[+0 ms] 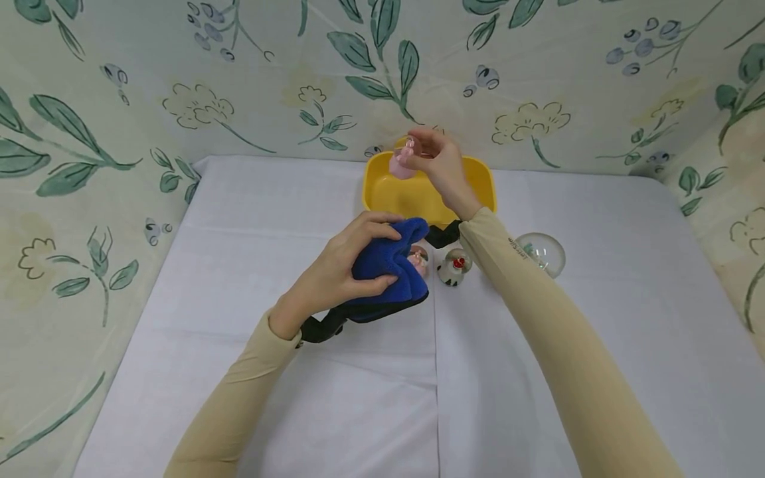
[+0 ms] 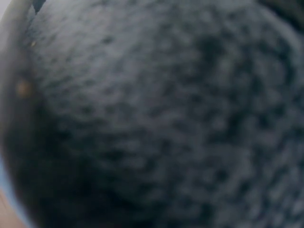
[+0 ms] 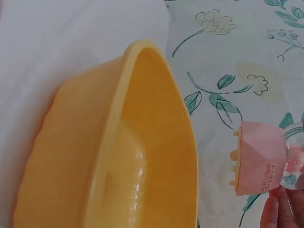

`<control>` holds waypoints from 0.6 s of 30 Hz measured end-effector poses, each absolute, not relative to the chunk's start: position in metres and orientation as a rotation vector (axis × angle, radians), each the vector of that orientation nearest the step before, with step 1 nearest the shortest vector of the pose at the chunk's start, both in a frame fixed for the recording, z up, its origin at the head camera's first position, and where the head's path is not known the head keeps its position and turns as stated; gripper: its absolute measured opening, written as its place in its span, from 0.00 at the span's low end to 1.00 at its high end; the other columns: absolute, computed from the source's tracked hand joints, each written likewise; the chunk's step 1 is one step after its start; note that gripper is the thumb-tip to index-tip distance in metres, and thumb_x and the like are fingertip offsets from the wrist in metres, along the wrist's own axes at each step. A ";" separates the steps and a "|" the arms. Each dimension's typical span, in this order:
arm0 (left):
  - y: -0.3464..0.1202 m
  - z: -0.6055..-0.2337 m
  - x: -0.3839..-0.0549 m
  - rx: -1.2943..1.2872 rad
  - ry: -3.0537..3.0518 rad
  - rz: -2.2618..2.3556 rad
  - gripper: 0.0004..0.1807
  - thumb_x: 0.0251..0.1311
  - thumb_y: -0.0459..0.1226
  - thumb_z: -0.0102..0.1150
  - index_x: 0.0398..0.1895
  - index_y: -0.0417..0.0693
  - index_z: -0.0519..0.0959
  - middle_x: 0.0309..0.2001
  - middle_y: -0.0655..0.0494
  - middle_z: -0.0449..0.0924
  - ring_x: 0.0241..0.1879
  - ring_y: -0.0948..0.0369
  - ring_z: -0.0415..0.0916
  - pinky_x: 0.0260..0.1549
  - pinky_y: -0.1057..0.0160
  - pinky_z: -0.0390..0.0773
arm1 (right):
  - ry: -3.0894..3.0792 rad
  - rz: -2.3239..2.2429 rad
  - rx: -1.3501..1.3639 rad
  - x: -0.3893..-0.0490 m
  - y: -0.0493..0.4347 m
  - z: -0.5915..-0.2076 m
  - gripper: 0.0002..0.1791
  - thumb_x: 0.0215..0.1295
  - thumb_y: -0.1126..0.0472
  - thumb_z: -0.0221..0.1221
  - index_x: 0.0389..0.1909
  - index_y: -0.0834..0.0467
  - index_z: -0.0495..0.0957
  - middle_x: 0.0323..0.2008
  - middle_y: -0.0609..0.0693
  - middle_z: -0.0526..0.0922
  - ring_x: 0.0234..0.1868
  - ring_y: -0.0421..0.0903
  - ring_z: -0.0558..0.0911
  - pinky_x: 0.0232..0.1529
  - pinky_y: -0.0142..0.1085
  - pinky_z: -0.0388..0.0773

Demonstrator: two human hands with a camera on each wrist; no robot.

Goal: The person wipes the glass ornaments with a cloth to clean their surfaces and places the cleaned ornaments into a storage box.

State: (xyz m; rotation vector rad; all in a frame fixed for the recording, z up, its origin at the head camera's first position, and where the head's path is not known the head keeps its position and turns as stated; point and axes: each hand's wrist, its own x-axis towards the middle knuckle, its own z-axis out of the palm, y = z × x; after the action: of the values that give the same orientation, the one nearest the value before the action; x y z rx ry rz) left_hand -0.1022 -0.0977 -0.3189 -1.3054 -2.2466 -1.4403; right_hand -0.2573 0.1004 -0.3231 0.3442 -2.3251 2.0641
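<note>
My left hand (image 1: pixel 335 269) grips a folded blue towel (image 1: pixel 388 257) with a black edge, held over the middle of the table. In the left wrist view, dark blurred towel (image 2: pixel 156 109) fills nearly everything. Above the yellow basin (image 1: pixel 388 204), my right hand (image 1: pixel 445 166) pinches a small snow globe with a pink faceted base (image 3: pixel 261 159). Its clear ball lies at the fingertips, and raised letters mark the base. Partly hidden by the towel is another pink snow globe (image 1: pixel 420 264). Right of that stands a snow globe with a black-and-white base (image 1: pixel 453 272).
A larger clear globe (image 1: pixel 548 252) lies beside the right sleeve, which partly covers it. White cloth (image 1: pixel 269 199) covers the table. A leaf-patterned curtain (image 1: pixel 251 79) hangs right behind the basin and along both sides.
</note>
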 end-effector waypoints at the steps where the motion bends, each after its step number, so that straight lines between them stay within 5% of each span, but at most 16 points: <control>1: -0.098 -0.319 -0.102 -1.306 -2.249 -1.436 0.29 0.51 0.30 0.67 0.55 0.43 0.65 0.61 0.43 0.64 0.60 0.52 0.64 0.58 0.55 0.69 | -2.341 2.058 0.331 -0.260 0.100 -0.325 0.24 0.61 0.68 0.62 0.59 0.63 0.72 0.52 0.56 0.76 0.50 0.49 0.74 0.55 0.33 0.72; 18: -0.101 -0.325 -0.102 -1.326 -2.253 -1.430 0.28 0.51 0.30 0.67 0.54 0.41 0.66 0.62 0.43 0.64 0.60 0.52 0.64 0.58 0.57 0.69 | -2.517 1.961 0.132 -0.288 0.088 -0.346 0.24 0.61 0.66 0.62 0.59 0.62 0.73 0.52 0.55 0.76 0.51 0.47 0.74 0.54 0.32 0.72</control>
State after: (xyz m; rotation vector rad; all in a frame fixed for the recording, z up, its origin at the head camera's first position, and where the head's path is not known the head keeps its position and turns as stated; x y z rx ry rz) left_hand -0.1015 -0.1008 -0.3245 -1.3258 -2.2534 -1.4301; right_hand -0.2882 0.0882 -0.3458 0.1317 -2.5167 1.9608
